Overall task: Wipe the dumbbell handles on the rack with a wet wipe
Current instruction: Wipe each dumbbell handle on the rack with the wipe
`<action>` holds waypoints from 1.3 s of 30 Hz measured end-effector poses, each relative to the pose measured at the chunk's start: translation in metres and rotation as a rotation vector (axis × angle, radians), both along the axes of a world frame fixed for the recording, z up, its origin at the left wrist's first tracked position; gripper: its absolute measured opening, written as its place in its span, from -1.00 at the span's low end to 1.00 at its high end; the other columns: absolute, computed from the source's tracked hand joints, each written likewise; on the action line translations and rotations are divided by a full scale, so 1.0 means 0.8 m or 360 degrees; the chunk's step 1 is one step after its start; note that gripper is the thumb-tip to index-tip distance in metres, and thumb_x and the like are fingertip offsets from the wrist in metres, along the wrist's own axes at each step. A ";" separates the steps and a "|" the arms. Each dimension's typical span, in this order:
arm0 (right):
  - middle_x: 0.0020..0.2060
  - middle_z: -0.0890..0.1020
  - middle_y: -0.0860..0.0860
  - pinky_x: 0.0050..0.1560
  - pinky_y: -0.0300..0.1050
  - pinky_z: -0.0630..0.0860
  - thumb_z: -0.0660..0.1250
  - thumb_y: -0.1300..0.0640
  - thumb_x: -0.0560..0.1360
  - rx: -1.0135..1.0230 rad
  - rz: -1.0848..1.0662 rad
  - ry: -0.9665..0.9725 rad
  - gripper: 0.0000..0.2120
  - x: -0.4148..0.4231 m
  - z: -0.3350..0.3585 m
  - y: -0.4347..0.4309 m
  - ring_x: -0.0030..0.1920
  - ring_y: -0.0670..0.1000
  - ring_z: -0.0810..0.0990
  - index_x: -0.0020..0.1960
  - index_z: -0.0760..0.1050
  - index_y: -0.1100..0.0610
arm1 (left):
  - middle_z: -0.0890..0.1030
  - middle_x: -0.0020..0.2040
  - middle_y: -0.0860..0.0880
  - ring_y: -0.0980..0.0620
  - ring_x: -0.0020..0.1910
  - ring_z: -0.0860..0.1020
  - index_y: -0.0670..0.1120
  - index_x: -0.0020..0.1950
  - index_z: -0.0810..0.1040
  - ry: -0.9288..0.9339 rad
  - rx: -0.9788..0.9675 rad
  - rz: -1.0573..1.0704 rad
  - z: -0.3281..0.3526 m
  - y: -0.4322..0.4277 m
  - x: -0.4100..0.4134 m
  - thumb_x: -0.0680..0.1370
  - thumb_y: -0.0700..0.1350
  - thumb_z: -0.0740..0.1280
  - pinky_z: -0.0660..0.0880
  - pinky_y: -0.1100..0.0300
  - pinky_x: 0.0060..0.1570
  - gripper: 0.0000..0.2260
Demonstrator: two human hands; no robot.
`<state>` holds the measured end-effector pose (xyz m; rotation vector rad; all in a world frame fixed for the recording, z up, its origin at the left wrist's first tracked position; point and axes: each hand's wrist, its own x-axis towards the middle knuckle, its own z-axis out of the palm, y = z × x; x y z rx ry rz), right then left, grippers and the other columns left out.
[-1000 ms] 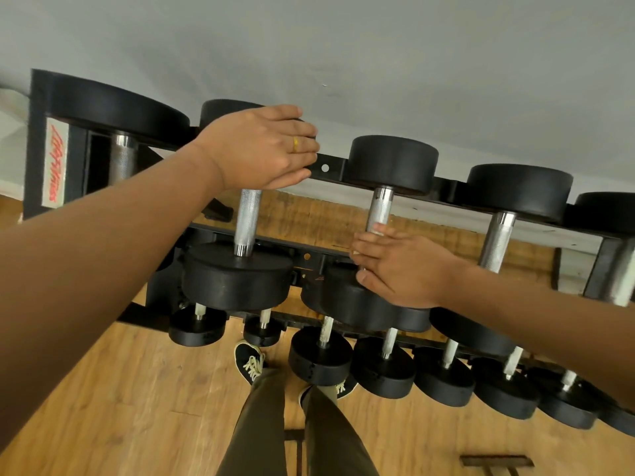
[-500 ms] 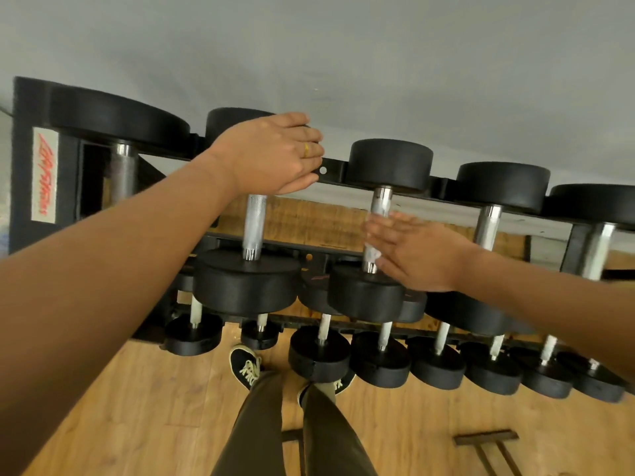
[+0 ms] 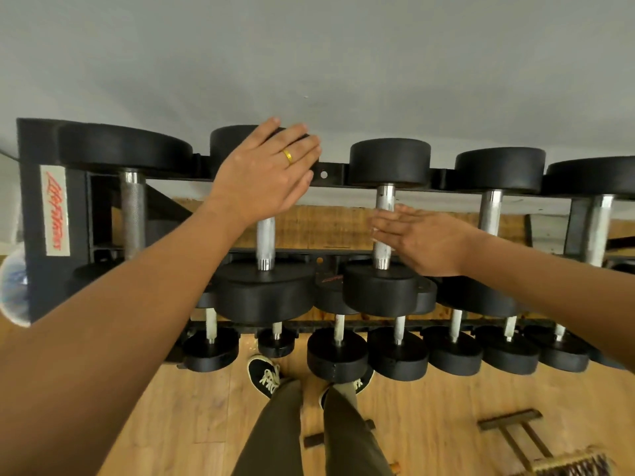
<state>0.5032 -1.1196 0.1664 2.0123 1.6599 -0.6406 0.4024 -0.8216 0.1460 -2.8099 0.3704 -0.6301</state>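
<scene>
- The black rack (image 3: 34,207) runs left to right along the grey wall (image 3: 309,56). It holds large dumbbells (image 3: 498,168) on the upper row and small ones on the near lower row.
- The wood floor (image 3: 178,413) lies below, and your shoes (image 3: 264,376) stand just near the lower row.
- Your left hand (image 3: 264,176) lies flat on the far head (image 3: 228,142) of the second upper dumbbell from the left. Its fingers are straight and together, with a gold ring (image 3: 288,157) on one.
- Your right hand (image 3: 424,242) presses straight, closed-up fingers against the steel handle (image 3: 385,201) of the third upper dumbbell, about midway along it. You cannot tell whether a wipe sits under them.
- A brush (image 3: 570,467) lies on the floor, near right.
</scene>
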 end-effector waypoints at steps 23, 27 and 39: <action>0.60 -0.08 0.01 0.47 -0.01 -0.37 0.13 0.24 0.63 -0.0213 0.0429 0.0000 -0.38 -0.011 -0.007 -0.025 0.57 0.02 -0.23 0.62 -0.04 0.09 | 0.65 0.31 -0.06 -0.05 0.35 0.57 -0.10 0.30 0.65 -0.0406 -0.0032 -0.0166 -0.026 0.006 0.013 0.70 -0.04 0.20 0.42 -0.09 0.43 -0.69; 0.58 -0.21 0.10 0.52 0.05 -0.29 0.11 0.16 0.64 -0.0139 0.0234 -0.0299 -0.32 -0.013 -0.005 -0.007 0.58 0.11 -0.25 0.61 -0.21 0.11 | 0.65 0.31 -0.07 -0.06 0.35 0.57 -0.10 0.30 0.65 -0.0426 -0.0028 -0.0175 -0.026 0.008 0.014 0.70 -0.04 0.21 0.43 -0.09 0.41 -0.70; 0.61 -0.21 0.08 0.48 -0.10 -0.13 0.17 0.39 0.51 0.0159 -0.0175 -0.0100 -0.18 -0.006 0.003 -0.003 0.58 0.06 -0.31 0.62 -0.22 0.16 | 0.65 0.30 -0.06 -0.07 0.34 0.57 -0.11 0.29 0.65 -0.0391 -0.0035 -0.0143 -0.021 0.006 0.012 0.69 -0.05 0.23 0.42 -0.09 0.42 -0.71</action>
